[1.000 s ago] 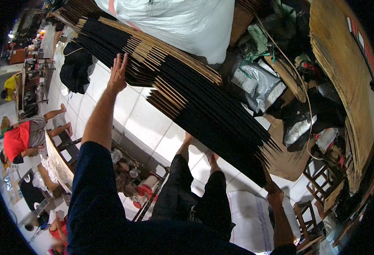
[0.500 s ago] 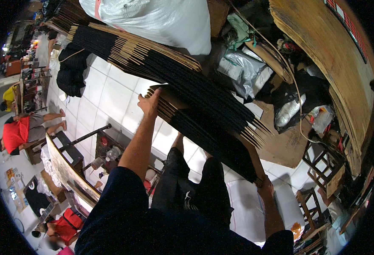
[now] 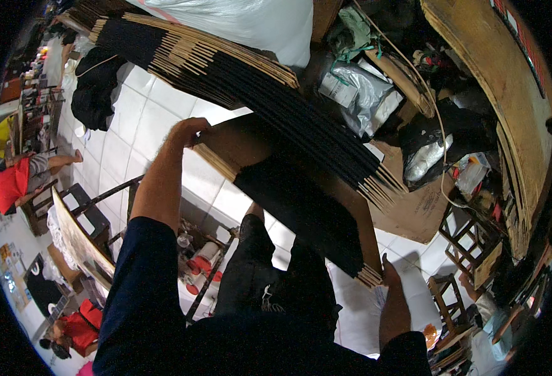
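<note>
"Where's the black-banded panel (image 3: 301,210)?"

"On my side of the stack of black panels (image 3: 269,94), slanting along with it. I can't tell whether they touch."

"Why use both hands?"

"It's long, so I'd say each end wants support. My left hand (image 3: 188,130) is curled nearly closed around its left end. My right hand (image 3: 391,276) is at the other end, fingers fairly straight; whether it grips underneath, I can't tell."

"Why are the stack's edges staggered?"

"Perhaps so single panels come away easily."

"And the containers?"

"Beyond the stack bulges a white sack (image 3: 238,28), contents hidden. Right of the stack, a silvery bag (image 3: 375,100) looks filled, with what I can't tell. Farther right, a shiny package (image 3: 426,161) lies in or on a black bag (image 3: 417,135)."
</note>
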`<move>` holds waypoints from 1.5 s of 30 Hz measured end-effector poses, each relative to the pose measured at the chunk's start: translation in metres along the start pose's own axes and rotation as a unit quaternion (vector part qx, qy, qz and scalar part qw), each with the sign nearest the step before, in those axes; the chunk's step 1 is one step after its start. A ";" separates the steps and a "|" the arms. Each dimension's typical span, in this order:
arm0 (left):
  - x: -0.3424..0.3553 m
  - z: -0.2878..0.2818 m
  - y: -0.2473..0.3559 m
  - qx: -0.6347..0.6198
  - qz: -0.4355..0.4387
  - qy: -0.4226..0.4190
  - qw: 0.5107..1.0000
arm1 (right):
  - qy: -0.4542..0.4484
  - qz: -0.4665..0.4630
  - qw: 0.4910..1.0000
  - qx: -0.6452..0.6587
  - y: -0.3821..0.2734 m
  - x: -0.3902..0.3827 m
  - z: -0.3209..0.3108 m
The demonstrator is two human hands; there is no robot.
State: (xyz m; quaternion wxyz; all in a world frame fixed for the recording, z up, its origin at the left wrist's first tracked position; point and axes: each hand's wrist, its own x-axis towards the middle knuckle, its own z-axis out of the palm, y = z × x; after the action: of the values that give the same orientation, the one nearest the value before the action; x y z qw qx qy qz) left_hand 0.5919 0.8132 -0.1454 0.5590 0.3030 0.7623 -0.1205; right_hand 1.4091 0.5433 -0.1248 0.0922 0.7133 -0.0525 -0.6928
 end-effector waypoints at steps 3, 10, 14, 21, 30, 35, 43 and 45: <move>0.009 0.009 -0.007 0.149 -0.046 -0.039 0.987 | 0.029 -0.028 0.999 -0.003 0.025 0.033 0.027; 0.014 0.053 -0.057 0.294 -0.043 0.034 0.954 | 0.120 -0.129 0.973 -0.148 0.054 0.067 0.038; 0.025 0.056 -0.081 0.270 0.001 0.098 0.958 | 0.179 -0.179 0.911 -0.325 0.047 0.066 0.013; 0.011 0.038 -0.102 0.362 -0.014 0.015 0.932 | 0.248 -0.246 0.716 -0.605 -0.012 0.049 -0.091; -0.238 0.228 -0.177 0.105 -0.166 0.089 0.977 | 0.260 -0.209 0.644 -0.689 -0.118 -0.028 -0.183; -0.322 0.370 -0.208 -0.005 -0.243 0.076 0.967 | 0.256 -0.201 0.556 -0.764 -0.178 -0.048 -0.230; -0.382 0.612 -0.314 -0.037 -0.278 -0.091 0.955 | 0.249 -0.202 0.430 -0.844 -0.235 -0.060 -0.208; -0.408 0.662 -0.330 -0.049 -0.271 -0.109 0.955 | 0.245 -0.200 0.408 -0.856 -0.241 -0.060 -0.185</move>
State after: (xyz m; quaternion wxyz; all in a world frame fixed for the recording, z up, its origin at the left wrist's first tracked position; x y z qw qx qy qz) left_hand 0.9886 0.0738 -0.0483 0.5993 0.0422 0.7550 -0.2626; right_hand 1.5792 0.8024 -0.1107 0.5230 0.3926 0.7370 -0.1709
